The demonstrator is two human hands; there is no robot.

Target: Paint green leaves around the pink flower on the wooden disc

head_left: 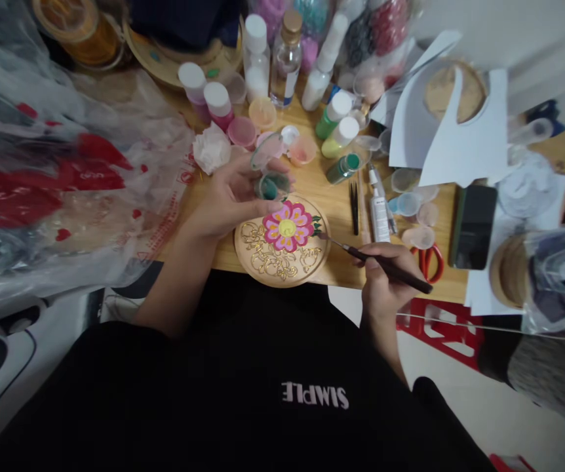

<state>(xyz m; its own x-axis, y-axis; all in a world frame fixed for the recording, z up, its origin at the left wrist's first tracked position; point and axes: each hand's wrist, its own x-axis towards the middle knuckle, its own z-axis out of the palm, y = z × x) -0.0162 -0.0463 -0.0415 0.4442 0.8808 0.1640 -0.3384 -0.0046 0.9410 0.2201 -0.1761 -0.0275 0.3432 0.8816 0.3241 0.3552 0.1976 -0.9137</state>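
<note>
My left hand [233,200] grips a small clear cup [271,186] with dark green paint in it, its round lid flipped up. Just below lies a round wooden plaque [282,278] with gold raised outlines and a pink flower [288,227] with a yellow centre. In my right hand [385,278] is a dark-handled tool [394,270], perhaps a palette knife, closed between thumb and fingers. Its thin metal tip points at the green leaves [316,226] right of the flower; whether it touches them I cannot tell.
Beyond the plaque stand paint bottles [342,168], small cups [303,150] and crumpled tissue [212,149]. On the right lie tweezers [354,208], a white tube [379,217], red-handled scissors [430,263] and a phone [473,226]. Plastic bags [66,177] cover the left side; cut white paper [452,147] leans at the back right.
</note>
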